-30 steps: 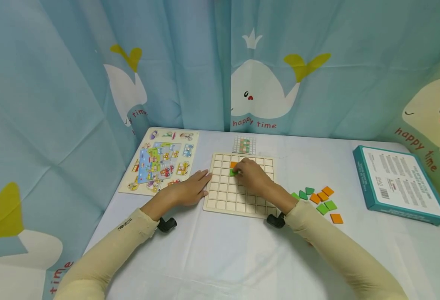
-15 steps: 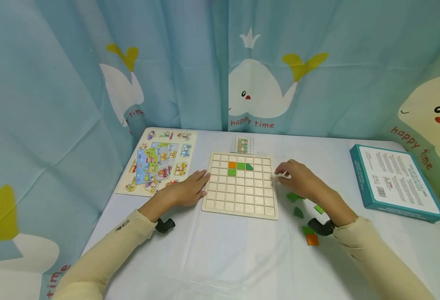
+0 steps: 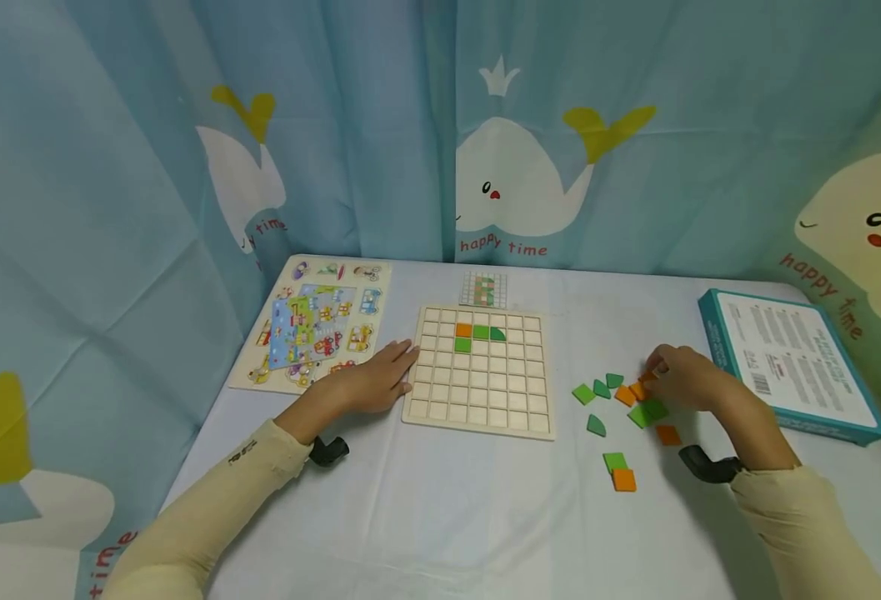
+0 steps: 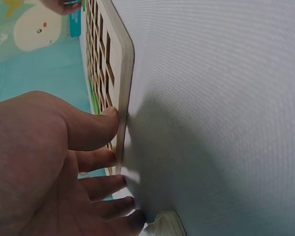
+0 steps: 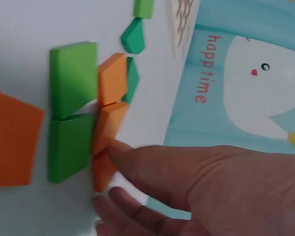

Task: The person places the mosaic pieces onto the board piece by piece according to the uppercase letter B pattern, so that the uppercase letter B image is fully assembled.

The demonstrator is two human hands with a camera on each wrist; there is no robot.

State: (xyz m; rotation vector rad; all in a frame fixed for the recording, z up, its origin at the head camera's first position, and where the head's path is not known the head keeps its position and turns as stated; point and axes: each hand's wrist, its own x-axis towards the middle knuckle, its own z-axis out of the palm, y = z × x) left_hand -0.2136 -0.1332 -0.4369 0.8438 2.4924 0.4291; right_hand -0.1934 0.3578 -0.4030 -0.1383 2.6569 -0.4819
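My left hand (image 3: 368, 383) rests with extended fingers against the left edge of a wooden grid board (image 3: 485, 392); in the left wrist view its thumb (image 4: 101, 129) touches the rim. An orange square tile (image 3: 464, 331), light-green square tiles (image 3: 481, 332) and a dark-green quarter-circle tile (image 3: 498, 334) sit in the board's upper cells. My right hand (image 3: 691, 379) is at the loose pile on the right. In the right wrist view its thumb and finger lie at opposite sides of an orange tile (image 5: 103, 172), pinching it, beside more orange tiles (image 5: 112, 78) and green tiles (image 5: 71, 78).
Behind the board lies a pattern card (image 3: 483, 290). A picture puzzle board (image 3: 371, 312) with a colourful card on it lies to the left. A teal box (image 3: 793, 358) stands at the right. Loose tiles (image 3: 623, 480) lie nearer the front.
My right hand has left the board's upper cells and moved right to the loose tiles, leaving the orange, green and quarter-circle tiles in view. The left hand stays at the board's edge.
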